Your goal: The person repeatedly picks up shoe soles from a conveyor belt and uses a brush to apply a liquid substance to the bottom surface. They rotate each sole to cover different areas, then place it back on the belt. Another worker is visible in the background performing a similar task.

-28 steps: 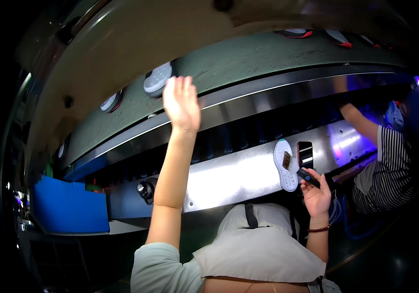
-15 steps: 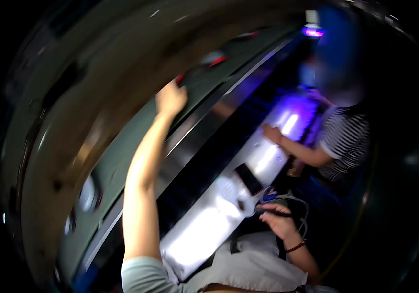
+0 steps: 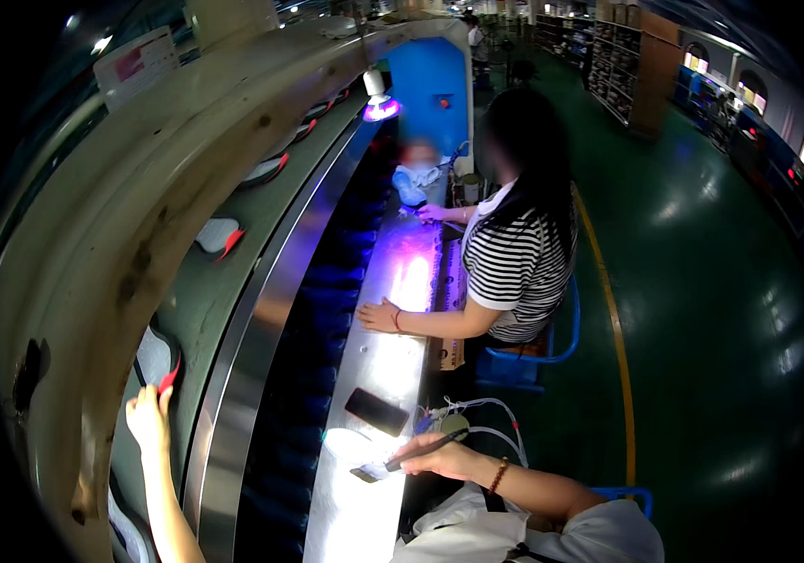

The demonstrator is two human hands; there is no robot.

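Note:
My left hand (image 3: 149,422) reaches onto a green conveyor belt (image 3: 197,310), its fingers closed at the red end of a grey shoe sole (image 3: 154,358). The sole lies on the belt, partly hidden by a beige machine cover. Over the metal bench, my right hand (image 3: 438,456) grips a black-handled brush (image 3: 409,457) with its tip pointing left. Beside that tip, a small dark patch (image 3: 364,475) shows on the bench; what it is I cannot make out. A dark phone (image 3: 377,411) lies just beyond.
A beige machine cover (image 3: 139,253) arches over the belt at left. A metal rail (image 3: 250,357) divides belt from bench (image 3: 350,375). Farther along sits a co-worker in a striped shirt (image 3: 524,263), one hand (image 3: 379,316) on the bench. White tubes (image 3: 496,403) curl near my right wrist.
The view has swung and steadied. My left hand, earlier stretched farther along the belt, is now nearer, at a sole. My right hand still holds the brush, now over the bench.

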